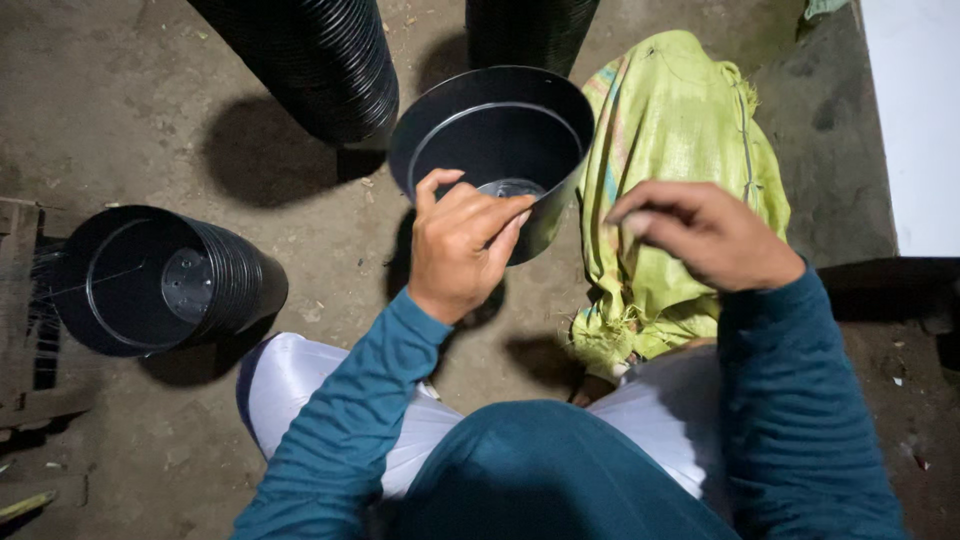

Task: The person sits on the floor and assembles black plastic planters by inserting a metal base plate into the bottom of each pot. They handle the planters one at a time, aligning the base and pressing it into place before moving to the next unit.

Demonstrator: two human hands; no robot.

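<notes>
My left hand [462, 243] grips the near rim of a black plastic pot [495, 135], thumb outside and fingers over the edge, holding it tilted with its mouth towards me. A round disc shows at the pot's bottom. My right hand [700, 232] hovers to the right of the pot, above a yellow-green woven sack [670, 120], with fingers pinched together; whether anything small is between them I cannot tell. Both arms wear teal sleeves.
A short stack of nested black pots [165, 280] lies on its side at left on the dirt floor. Two tall pot stacks [320, 60] reach in from the top. A wooden crate edge [20, 300] is far left, a white wall [915, 120] at right.
</notes>
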